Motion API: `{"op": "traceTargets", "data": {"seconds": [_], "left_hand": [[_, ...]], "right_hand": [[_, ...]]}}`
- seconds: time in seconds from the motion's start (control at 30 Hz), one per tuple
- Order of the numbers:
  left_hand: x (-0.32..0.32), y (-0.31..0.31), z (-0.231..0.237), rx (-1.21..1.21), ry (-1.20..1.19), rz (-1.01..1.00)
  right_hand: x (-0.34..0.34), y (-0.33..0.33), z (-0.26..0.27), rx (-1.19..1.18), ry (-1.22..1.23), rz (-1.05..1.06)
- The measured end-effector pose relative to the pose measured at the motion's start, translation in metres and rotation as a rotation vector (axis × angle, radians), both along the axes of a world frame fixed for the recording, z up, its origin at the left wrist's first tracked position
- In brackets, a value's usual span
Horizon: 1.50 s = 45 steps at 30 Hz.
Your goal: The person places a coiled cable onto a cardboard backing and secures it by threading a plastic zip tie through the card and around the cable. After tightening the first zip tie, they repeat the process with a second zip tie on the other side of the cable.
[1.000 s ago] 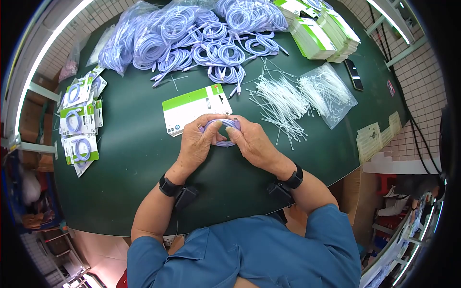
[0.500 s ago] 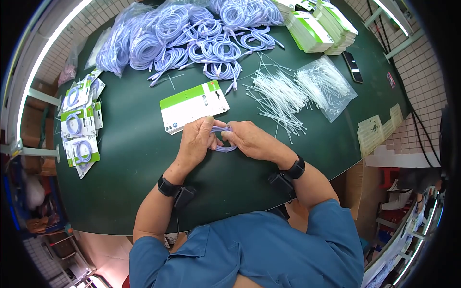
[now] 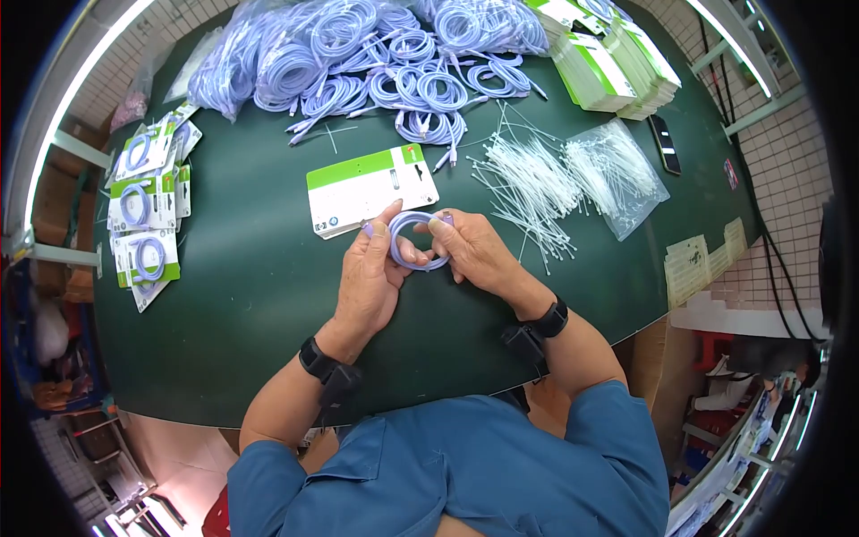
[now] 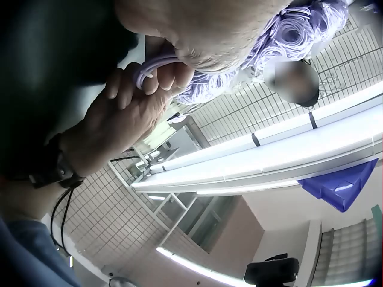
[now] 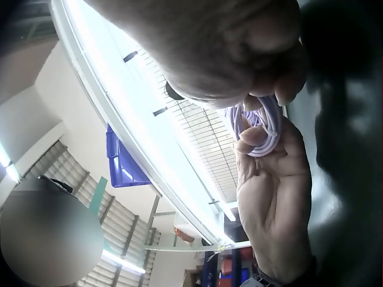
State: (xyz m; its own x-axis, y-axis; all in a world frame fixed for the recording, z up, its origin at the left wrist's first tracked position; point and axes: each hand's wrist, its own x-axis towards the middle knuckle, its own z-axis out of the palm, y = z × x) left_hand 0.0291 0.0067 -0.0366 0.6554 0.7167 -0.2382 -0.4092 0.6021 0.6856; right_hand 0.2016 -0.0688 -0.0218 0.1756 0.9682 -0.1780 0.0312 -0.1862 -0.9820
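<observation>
Purple cable coil point(image 3: 396, 240) gripped by left hand point(image 3: 369, 268) and right hand point(image 3: 479, 251)

We see the cable coil held above the middle of the tabletop point(image 3: 250, 340), on the near-edge side of a stack of cards point(image 3: 371, 192). The left hand's fingers curl round one side of the coil; the right hand pinches the other between thumb and fingers. Toward the right edge we find loose white zip ties point(image 3: 528, 183) beside a clear bag point(image 3: 617, 170) of more, and a phone point(image 3: 665, 143). Along the far edge we see a heap of purple cables point(image 3: 349, 45), and near the left edge, carded cables point(image 3: 157, 215).
</observation>
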Motion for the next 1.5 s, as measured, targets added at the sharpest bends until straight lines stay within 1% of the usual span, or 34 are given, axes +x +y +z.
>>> {"op": "traceTargets", "data": {"seconds": [0.07,0.13,0.23,0.27,0.37,0.43,0.53,0.63,0.67,0.73,0.77,0.8,0.83,0.87,0.9,0.97,1.0,1.03,1.1,1.27,1.33,1.4,1.5], "left_hand": [[-0.005,0.006,-0.006,0.026,0.021,-0.019],[-0.009,0.012,-0.01,0.039,0.031,-0.023],[-0.013,0.018,-0.008,0.096,0.115,-0.123],[-0.014,0.02,-0.007,0.094,0.113,-0.118],[-0.017,0.025,-0.002,0.181,0.203,-0.22],[-0.02,0.03,-0.006,0.202,0.197,-0.243],[-0.023,0.033,-0.01,0.245,0.189,-0.288],[-0.022,0.031,-0.009,0.118,0.037,-0.304],[-0.022,0.028,-0.008,0.113,0.044,-0.307],[-0.019,0.024,0.006,0.487,0.375,-0.265],[-0.016,0.023,0.01,0.678,0.538,-0.24],[-0.014,0.021,0.011,0.678,0.543,-0.246],[-0.012,0.019,0.011,0.772,0.606,-0.222],[-0.011,0.016,0.01,0.866,0.668,-0.198],[-0.012,0.015,0.01,0.96,0.73,-0.17],[-0.012,0.017,0.011,0.996,0.753,-0.191],[-0.013,0.019,0.012,1.035,0.771,-0.209],[-0.015,0.019,0.013,1.071,0.788,-0.234],[-0.018,0.019,0.017,1.057,0.81,-0.267],[-0.017,0.013,0.012,1.079,0.822,-0.263],[-0.013,0.017,0.013,1.111,0.813,-0.234],[-0.009,0.017,0.011,1.119,0.812,-0.228],[-0.009,0.014,0.005,1.145,0.818,-0.209]], "right_hand": [[-0.002,0.0,-0.001,-0.02,0.026,0.027],[-0.002,0.001,0.0,-0.058,-0.018,0.049],[-0.001,-0.001,-0.002,-0.078,-0.044,0.076],[0.0,-0.001,-0.003,-0.075,-0.046,0.091],[0.0,-0.001,-0.002,-0.091,-0.043,0.111],[0.001,-0.001,0.003,-0.124,-0.037,0.124],[-0.001,-0.002,0.004,-0.104,-0.056,0.131],[0.0,-0.001,0.003,-0.077,-0.053,0.136],[0.001,-0.001,0.001,-0.064,-0.04,0.138],[0.001,-0.002,0.0,-0.051,-0.019,0.136],[0.003,-0.002,0.002,-0.084,-0.03,0.182],[0.004,-0.002,0.004,-0.118,-0.039,0.228],[0.004,-0.003,0.003,-0.154,-0.047,0.274],[0.004,-0.004,0.001,-0.157,-0.037,0.27],[0.004,-0.005,-0.001,-0.055,-0.135,0.304],[0.003,-0.005,-0.004,0.15,-0.326,0.365],[0.005,-0.005,-0.004,0.145,-0.312,0.36],[0.006,-0.003,0.001,0.113,-0.307,0.406],[0.009,-0.004,0.009,0.041,-0.295,0.502],[0.011,-0.005,0.008,-0.044,-0.241,0.48],[0.012,-0.005,-0.003,0.031,-0.292,0.472],[0.013,-0.005,0.0,0.073,-0.326,0.47],[0.014,-0.005,0.01,-0.07,-0.295,0.489]]}}
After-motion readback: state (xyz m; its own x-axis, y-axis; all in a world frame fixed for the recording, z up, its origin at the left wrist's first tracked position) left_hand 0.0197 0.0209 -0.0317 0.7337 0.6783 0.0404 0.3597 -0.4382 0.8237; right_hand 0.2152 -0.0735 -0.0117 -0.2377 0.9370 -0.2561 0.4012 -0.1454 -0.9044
